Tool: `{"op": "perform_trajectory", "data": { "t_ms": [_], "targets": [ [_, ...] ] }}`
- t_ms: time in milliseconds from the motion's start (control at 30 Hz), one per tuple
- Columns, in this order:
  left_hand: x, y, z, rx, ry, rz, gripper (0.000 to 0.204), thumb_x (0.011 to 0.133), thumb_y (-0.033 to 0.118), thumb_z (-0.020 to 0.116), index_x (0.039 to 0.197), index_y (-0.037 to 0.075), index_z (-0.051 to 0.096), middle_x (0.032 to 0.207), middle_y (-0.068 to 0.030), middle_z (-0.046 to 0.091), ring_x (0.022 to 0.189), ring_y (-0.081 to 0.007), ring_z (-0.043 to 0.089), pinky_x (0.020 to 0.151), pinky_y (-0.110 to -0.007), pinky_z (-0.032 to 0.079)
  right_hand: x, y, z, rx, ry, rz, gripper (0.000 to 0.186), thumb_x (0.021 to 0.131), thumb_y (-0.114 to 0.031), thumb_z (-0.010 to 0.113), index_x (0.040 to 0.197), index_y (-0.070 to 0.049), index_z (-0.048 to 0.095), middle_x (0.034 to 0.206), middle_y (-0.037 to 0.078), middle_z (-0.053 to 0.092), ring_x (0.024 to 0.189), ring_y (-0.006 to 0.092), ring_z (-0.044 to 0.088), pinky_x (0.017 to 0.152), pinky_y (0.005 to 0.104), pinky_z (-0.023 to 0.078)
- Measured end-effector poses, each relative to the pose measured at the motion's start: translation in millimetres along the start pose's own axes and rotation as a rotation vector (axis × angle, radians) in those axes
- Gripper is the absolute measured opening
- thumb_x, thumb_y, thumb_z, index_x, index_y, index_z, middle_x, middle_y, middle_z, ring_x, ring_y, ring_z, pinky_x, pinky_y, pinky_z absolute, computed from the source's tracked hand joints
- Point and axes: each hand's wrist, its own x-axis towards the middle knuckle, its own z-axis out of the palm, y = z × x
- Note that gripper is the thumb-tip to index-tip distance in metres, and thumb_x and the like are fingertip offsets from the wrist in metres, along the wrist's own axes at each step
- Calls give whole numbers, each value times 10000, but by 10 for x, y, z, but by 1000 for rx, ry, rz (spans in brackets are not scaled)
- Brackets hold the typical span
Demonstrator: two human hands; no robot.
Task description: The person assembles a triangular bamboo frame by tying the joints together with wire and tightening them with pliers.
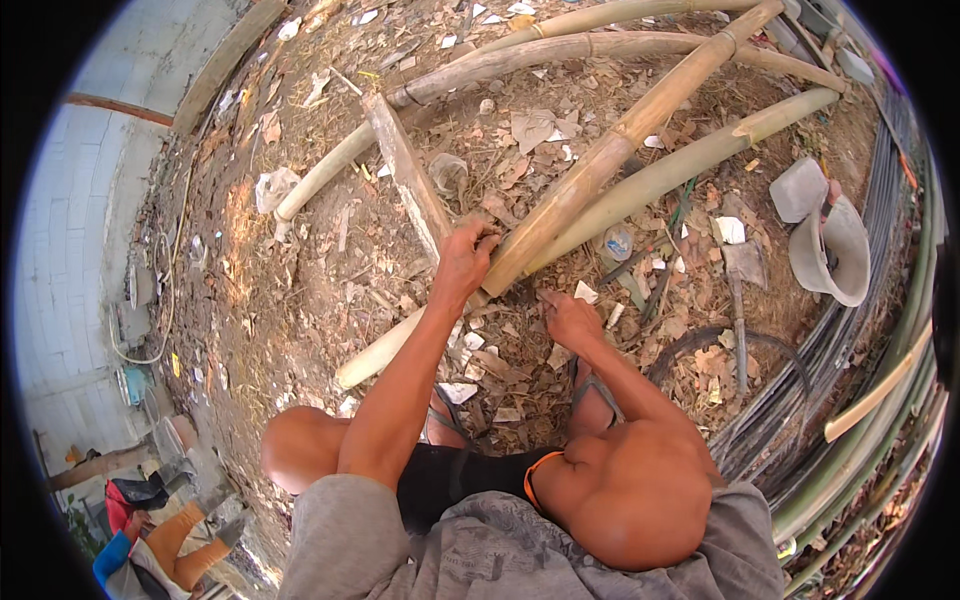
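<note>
Mid-frame, just right of the curled left hand (465, 262), the tan bamboo pole (612, 153) slants to upper right; the curled right hand (575, 322) is farther, below; any grasp I cannot tell.

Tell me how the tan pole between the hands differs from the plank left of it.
The pole is rounded; the plank is flat-sided. The pole is tan; the plank, greyish white. The pole's far end points right; the plank's, left. Both have an end near the left hand.
</note>
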Motion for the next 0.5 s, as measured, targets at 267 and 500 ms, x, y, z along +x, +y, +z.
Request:
{"op": "perform_trajectory", "data": {
  "t_ms": [267,500],
  "targets": [
    [-216,223,60,59,166,-30,120,964,84,678,1001,-30,668,814,-291,674,758,-486,669,682,-514,494,-166,-289,-198,-250,69,-106,219,908,-107,627,1067,-73,774,874,263,745,843,462,749,776,554,600],
    [-369,361,374,12,426,-91,69,938,60,678,961,-4,690,840,-276,696,826,-498,684,723,-549,522,172,-651,-508,-459,203,-477,125,878,-68,635,852,-12,743,789,229,728,746,416,751,662,498,599]
  ]
}}
